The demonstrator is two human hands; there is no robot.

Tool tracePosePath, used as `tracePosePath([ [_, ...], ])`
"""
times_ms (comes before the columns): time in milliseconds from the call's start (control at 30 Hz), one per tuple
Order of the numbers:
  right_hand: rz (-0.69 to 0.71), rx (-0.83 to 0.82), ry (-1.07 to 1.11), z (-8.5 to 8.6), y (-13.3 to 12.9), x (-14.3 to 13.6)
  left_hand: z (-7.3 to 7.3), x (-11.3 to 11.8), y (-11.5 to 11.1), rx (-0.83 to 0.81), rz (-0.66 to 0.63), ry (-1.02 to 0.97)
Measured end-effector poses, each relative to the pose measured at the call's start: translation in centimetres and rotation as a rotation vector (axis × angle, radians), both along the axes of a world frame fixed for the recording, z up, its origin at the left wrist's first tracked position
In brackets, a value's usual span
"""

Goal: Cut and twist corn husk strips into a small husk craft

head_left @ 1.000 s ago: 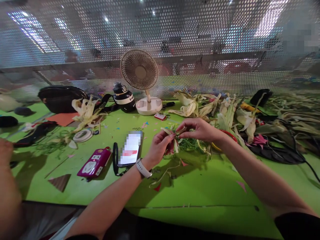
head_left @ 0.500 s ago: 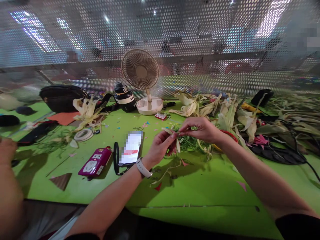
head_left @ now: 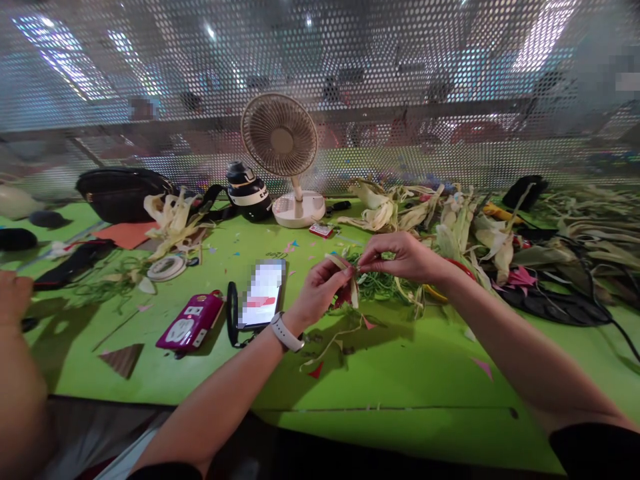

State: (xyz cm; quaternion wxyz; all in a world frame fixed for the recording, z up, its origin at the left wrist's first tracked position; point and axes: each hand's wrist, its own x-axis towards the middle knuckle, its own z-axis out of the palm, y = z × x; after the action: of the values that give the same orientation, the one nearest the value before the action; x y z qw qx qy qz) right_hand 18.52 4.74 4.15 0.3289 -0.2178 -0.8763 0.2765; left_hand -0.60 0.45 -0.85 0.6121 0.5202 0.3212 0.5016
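Note:
A pale strip of corn husk (head_left: 355, 295) hangs from the fingers of my left hand (head_left: 323, 283), which is pinched closed on it. Dark red material shows just under those fingers; its kind is unclear. My right hand (head_left: 400, 257) is closed in a pinch close to the left fingertips, and what lies between its thumb and finger is too small to make out. Behind and below the hands is a heap of thin green strips (head_left: 377, 285). A thin pale strand (head_left: 333, 345) lies on the green table (head_left: 400, 373) below my hands.
Dried corn husks (head_left: 455, 230) spread over the back right, near a black cable-like item (head_left: 555, 307). A white fan (head_left: 299, 210) and black bottle (head_left: 249, 193) stand at the back. Left of my hands lie a phone (head_left: 263, 293) and purple case (head_left: 193, 323). Another person's arm (head_left: 17, 360) rests at far left.
My hands stay almost in the same place, with the husk strip still in the left. The right fingers have shifted slightly to the right. The whole view has moved a little.

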Motion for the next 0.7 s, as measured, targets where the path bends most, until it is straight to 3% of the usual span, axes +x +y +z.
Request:
tracePosePath([
  [233, -0.052, -0.14, -0.038, 0.09, -0.53, -0.26, 0.43, -0.47, 0.15, -0.002, -0.042, 0.051],
  [533, -0.104, -0.032, -0.06, -0.11, -0.44, -0.33, 0.54, -0.23, 0.35, -0.018, -0.028, 0.109],
  [700, -0.106, -0.069, -0.035, -0.21, -0.54, -0.5, 0.4, -0.32, 0.29, -0.03, -0.041, 0.121],
])
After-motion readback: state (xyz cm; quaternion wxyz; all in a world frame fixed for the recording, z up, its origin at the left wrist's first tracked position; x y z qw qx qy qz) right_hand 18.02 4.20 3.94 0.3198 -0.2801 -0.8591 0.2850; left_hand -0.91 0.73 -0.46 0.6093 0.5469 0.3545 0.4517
